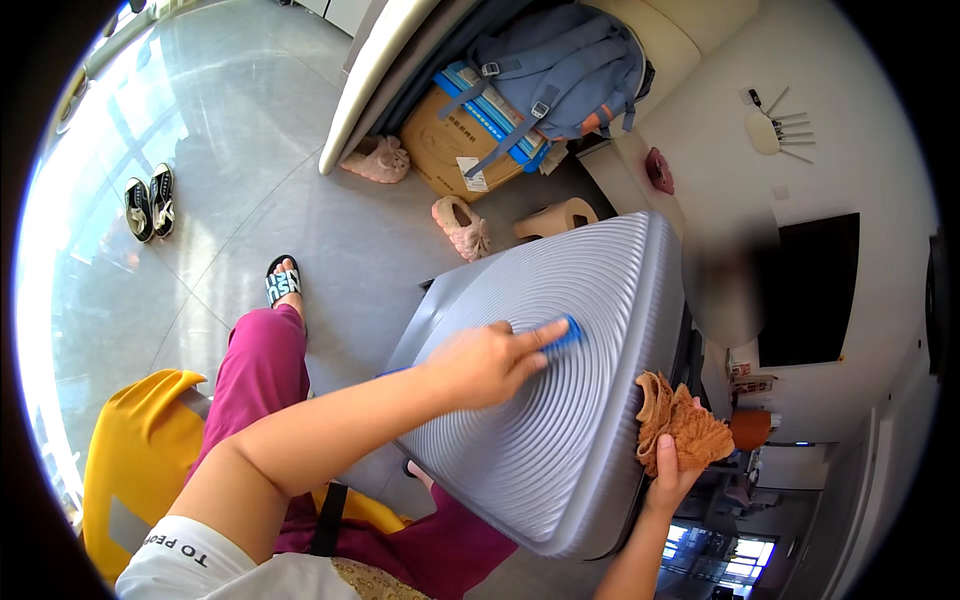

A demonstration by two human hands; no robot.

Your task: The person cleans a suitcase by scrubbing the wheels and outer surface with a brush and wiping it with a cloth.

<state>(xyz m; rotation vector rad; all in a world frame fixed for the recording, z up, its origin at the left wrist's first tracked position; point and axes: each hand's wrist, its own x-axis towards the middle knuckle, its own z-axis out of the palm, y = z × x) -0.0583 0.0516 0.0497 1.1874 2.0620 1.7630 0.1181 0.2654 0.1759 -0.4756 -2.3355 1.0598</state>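
A grey ribbed hard-shell suitcase lies tilted in front of me. My left hand rests on its ribbed face and presses a small blue object against it with the fingertips. At the suitcase's right edge, my right hand grips an orange-brown crumpled cloth, which touches the shell's side. My legs in magenta trousers are under and beside the case.
A yellow bag sits at my lower left. Beyond the suitcase are a cardboard box with a blue backpack on it, pink slippers, a small beige stool and black sneakers on the grey tiled floor.
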